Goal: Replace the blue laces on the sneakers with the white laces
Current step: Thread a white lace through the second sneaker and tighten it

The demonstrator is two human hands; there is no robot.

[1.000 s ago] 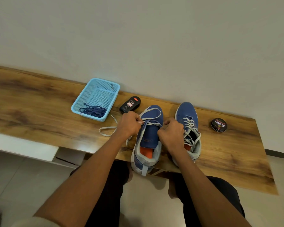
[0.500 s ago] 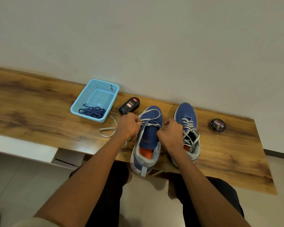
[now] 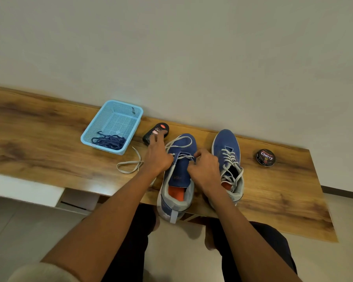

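Observation:
Two blue sneakers stand side by side on the wooden table [image 3: 39, 139]. The right sneaker [image 3: 225, 143] is laced in white. The left sneaker [image 3: 181, 169] has a white lace [image 3: 179, 139] through its front eyelets only, and its loose end [image 3: 128, 165] loops on the table to the left. My left hand [image 3: 157, 157] is at that sneaker's left edge, thumb against the lace and fingers stretched forward. My right hand [image 3: 206, 169] pinches the lace over the tongue. The blue laces [image 3: 110, 142] lie bunched in a light-blue basket [image 3: 112, 103].
A black shoe-polish bottle [image 3: 161, 128] lies just beyond my left fingertips, between the basket and the left sneaker. A round black polish tin [image 3: 265, 157] sits right of the sneakers. A wall runs along the table's far edge. The left sneaker's heel overhangs the near edge.
My left hand's fingers have uncurled and reached forward toward the polish bottle. My right hand has shifted slightly toward the lace crossing. The sneakers have stayed put.

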